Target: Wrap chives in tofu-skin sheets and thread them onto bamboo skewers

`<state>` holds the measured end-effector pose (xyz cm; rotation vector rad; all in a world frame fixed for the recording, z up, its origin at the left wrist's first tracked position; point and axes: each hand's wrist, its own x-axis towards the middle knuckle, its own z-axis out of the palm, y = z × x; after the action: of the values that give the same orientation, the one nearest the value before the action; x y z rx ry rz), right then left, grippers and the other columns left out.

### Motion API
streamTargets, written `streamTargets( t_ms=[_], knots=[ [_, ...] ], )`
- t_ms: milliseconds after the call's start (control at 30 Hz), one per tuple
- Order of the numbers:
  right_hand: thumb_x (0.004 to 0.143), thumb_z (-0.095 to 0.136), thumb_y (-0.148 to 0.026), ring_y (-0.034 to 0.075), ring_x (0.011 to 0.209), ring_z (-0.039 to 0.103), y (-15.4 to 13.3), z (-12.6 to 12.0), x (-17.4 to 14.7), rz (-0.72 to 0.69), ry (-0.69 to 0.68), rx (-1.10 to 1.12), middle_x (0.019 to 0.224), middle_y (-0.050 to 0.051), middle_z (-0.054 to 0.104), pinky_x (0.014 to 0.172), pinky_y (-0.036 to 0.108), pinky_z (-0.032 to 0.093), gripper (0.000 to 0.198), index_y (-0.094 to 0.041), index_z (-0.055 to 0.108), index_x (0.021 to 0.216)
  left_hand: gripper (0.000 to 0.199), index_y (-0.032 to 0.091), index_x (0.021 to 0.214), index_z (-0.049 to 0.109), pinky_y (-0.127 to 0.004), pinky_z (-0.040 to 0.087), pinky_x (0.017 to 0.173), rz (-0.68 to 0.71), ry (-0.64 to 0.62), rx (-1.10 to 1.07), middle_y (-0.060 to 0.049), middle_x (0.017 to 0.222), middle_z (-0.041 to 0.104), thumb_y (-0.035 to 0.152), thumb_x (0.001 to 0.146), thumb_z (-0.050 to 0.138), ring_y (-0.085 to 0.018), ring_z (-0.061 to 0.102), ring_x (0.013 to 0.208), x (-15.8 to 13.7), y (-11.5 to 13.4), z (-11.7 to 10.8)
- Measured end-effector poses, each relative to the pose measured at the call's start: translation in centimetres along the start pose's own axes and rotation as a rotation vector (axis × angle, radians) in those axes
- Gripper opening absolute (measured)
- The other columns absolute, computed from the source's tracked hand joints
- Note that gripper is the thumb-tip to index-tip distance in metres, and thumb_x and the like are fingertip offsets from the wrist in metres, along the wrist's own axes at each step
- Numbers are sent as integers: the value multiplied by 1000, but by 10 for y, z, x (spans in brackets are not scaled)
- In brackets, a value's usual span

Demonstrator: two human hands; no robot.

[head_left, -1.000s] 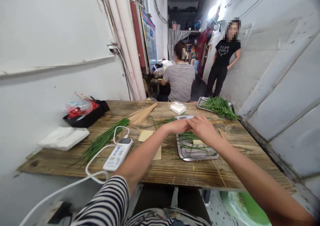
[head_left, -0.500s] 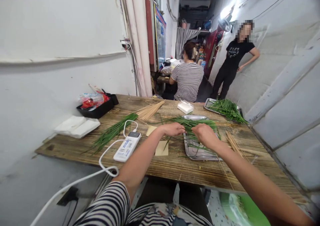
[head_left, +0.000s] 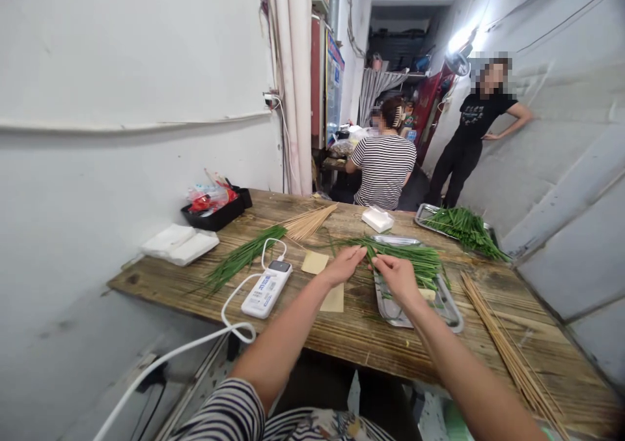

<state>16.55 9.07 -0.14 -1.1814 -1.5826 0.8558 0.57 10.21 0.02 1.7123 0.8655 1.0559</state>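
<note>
My left hand point(head_left: 347, 265) is closed, its fingertips pinching green chives point(head_left: 370, 253) at the tray's left edge. Close beside it, my right hand point(head_left: 396, 273) is also closed, with thumb and finger on the same chives. More chives point(head_left: 415, 257) lie across the metal tray point(head_left: 452, 314) behind and under my right hand. A small pale yellow piece point(head_left: 428, 294) shows in the tray by my right wrist. Two yellowish paper squares point(head_left: 315, 262) lie on the table left of the tray, one partly covered by my left forearm.
Left on the wooden table point(head_left: 312, 337) are a cabled white power bank point(head_left: 267, 290), chives point(head_left: 247, 255), skewers point(head_left: 310, 222), tissues point(head_left: 178, 244) and a black box point(head_left: 215, 218). A white box point(head_left: 377, 219), another chive tray point(head_left: 461, 229) and skewers point(head_left: 502, 343) are back and right. Two people are beyond.
My hands have come closer together, with fingertips meeting at the chives by the tray's left edge. The view has shifted, so the table sits further right and more skewers show at right.
</note>
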Motion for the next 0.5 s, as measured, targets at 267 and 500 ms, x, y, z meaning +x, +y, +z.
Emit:
streamTargets(
  t_ms=[267,500],
  knots=[
    [81,48,-38,21,79,64,7,56,-13,22,220,85,85,6,73,78,34,50,39,-13,74,93,42,13,77,57,-28,48,76,36,310,-170,-8,82,67,49,89,40,-16,62,77,2,-10,30],
    [81,47,-16,25,111,58,-10,31,-10,-267,-165,-429,124,15,60,97,41,44,45,-13,58,125,35,18,75,45,-28,49,66,-89,163,234,-5,73,63,32,95,20,-15,60,67,-5,-11,-19]
  ],
)
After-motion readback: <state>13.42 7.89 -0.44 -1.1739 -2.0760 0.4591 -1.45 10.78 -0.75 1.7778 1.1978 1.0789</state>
